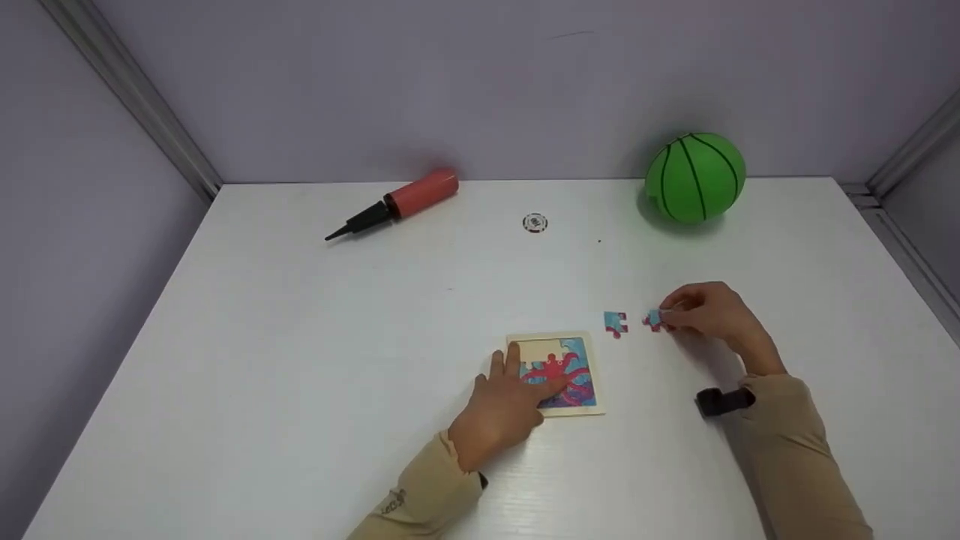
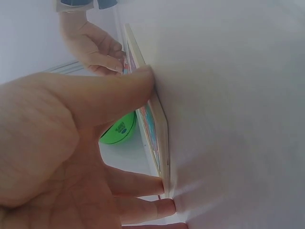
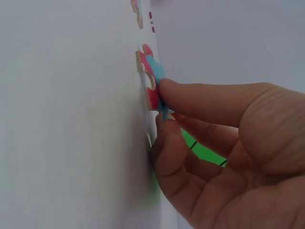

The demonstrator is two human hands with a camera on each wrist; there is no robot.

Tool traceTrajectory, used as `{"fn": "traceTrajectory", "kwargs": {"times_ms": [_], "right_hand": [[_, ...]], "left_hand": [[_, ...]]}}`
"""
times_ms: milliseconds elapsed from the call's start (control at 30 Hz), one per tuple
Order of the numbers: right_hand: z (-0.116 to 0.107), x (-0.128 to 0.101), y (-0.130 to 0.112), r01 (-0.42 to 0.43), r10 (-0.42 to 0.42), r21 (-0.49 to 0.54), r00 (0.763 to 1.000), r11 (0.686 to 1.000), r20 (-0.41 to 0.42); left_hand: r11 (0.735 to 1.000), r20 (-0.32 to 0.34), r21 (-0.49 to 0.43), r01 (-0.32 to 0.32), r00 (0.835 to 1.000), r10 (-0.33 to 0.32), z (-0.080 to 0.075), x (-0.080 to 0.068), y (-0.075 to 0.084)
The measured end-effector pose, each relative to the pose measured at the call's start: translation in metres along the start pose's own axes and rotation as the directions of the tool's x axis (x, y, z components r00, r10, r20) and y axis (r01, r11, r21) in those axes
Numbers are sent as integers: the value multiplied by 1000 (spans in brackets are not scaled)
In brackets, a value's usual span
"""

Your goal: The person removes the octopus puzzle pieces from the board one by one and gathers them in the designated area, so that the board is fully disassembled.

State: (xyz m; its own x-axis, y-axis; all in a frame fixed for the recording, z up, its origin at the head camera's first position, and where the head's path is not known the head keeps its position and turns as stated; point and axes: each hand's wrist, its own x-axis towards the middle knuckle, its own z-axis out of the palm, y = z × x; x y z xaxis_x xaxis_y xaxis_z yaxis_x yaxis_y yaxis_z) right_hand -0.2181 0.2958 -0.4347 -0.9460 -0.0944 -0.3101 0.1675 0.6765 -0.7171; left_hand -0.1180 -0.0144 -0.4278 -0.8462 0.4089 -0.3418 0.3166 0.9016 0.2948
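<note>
A small wooden puzzle board [image 1: 577, 409] with a red octopus on blue lies near the table's front middle. My left hand [image 1: 501, 409] rests flat on it, fingers straight, thumb on the picture; the left wrist view shows the board's edge [image 2: 159, 138] under thumb and fingers. To the right, my right hand [image 1: 709, 311] pinches a loose pink-and-blue puzzle piece [image 1: 654, 320] at the table surface; the right wrist view shows the piece [image 3: 152, 78] between thumb and fingers. Another loose piece [image 1: 615, 322] lies between hand and board.
A green ball [image 1: 695, 178] sits at the back right by the wall. A red and black hand pump [image 1: 397, 201] lies at the back left. A small round disc [image 1: 535, 223] lies mid-back. The white table [image 1: 300, 360] has walls on three sides.
</note>
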Motion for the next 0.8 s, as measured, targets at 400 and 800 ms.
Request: {"fn": "traceTrajectory", "kwargs": {"times_ms": [400, 800], "right_hand": [[4, 1, -6, -19, 19, -31, 999, 999, -30], [14, -2, -18, 105, -99, 92, 993, 990, -64]], "left_hand": [[1000, 12, -1, 10, 1000, -10, 0, 1, 1], [1000, -3, -10, -9, 1000, 9, -1, -2, 1]]}}
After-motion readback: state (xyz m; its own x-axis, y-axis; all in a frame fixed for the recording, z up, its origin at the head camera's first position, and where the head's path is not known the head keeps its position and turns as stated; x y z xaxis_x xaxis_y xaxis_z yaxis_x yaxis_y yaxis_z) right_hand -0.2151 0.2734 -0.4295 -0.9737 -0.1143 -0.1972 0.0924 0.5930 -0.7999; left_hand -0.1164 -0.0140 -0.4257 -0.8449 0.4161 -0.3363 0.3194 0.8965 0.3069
